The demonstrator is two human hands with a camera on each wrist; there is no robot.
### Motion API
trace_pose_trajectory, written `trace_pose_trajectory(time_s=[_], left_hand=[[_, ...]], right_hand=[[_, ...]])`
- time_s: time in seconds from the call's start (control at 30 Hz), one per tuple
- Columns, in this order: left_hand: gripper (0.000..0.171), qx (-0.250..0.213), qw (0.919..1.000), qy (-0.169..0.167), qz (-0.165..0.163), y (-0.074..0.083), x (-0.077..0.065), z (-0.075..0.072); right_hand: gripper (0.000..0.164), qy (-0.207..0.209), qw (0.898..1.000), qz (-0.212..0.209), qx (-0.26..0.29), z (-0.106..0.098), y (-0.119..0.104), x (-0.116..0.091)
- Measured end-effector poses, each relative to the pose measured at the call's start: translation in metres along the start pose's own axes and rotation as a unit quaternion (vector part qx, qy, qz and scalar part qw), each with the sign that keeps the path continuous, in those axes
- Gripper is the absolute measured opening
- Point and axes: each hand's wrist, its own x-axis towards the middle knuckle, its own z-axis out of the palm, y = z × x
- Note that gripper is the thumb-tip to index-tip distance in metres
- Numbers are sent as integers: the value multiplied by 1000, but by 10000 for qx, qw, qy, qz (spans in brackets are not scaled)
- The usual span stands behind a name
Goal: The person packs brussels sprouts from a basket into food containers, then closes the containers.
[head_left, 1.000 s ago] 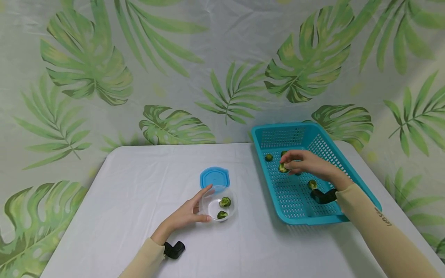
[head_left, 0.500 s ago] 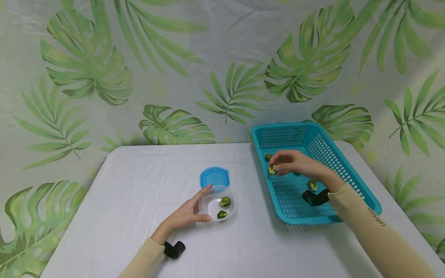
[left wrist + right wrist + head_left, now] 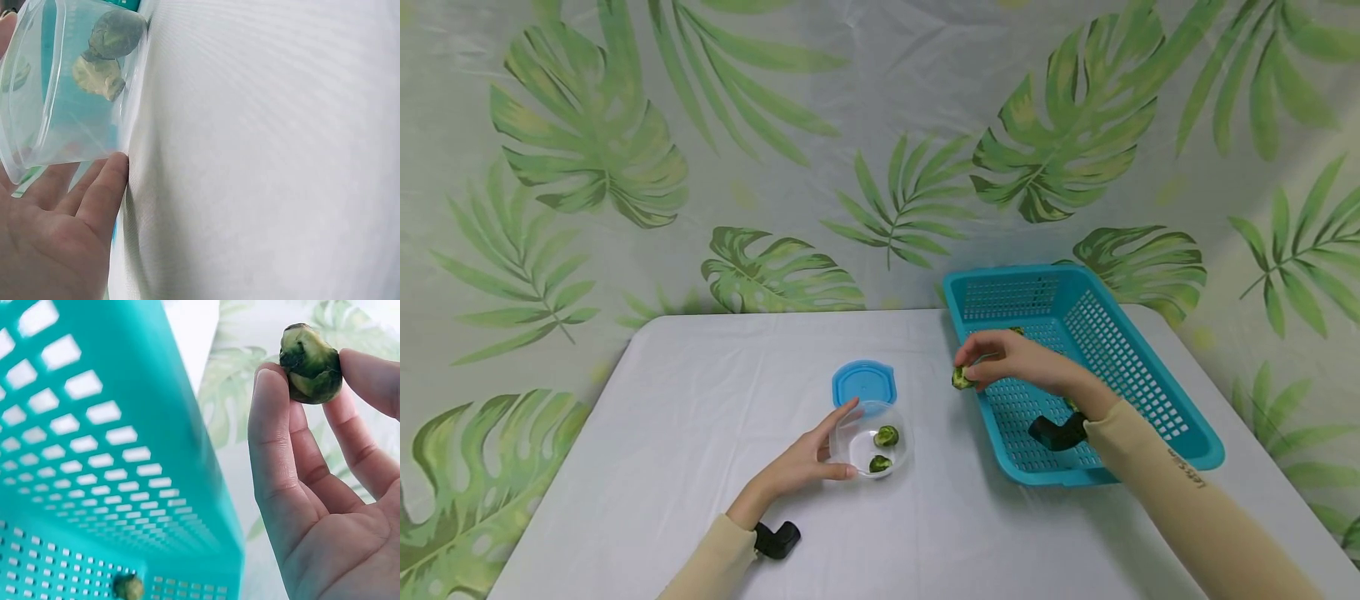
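My right hand (image 3: pixel 1018 365) pinches a Brussels sprout (image 3: pixel 312 365) between thumb and fingertips. In the head view the hand crosses the left rim of the turquoise basket (image 3: pixel 1048 479), with the sprout just outside it. My left hand (image 3: pixel 793 467) holds a small clear plastic container (image 3: pixel 859 450) from its left side, thumb at the near rim and index finger at the far rim. Two Brussels sprouts lie inside the container, one larger (image 3: pixel 886 436) and one smaller (image 3: pixel 880 463). The left wrist view shows fingertips low against the container's wall (image 3: pixel 81 134).
Behind the container a blue lid (image 3: pixel 863 383) lies on the white-covered table (image 3: pixel 715 392). More sprouts are in the basket, one showing in its corner as a sprout (image 3: pixel 129 587) in the right wrist view; my right arm hides part of the basket. A leaf-print backdrop (image 3: pixel 895 200) hangs behind.
My right hand has moved left with the sprout, from over the basket's inside to past its left rim. The left hand and container have stayed put.
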Motion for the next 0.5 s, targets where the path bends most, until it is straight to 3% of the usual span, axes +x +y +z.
trace_pose_trajectory(time_s=[0.5], left_hand=[[93, -52, 10000, -19, 38, -1, 0, 0]], right_hand=[[18, -515, 9985, -183, 24, 30, -9, 26]])
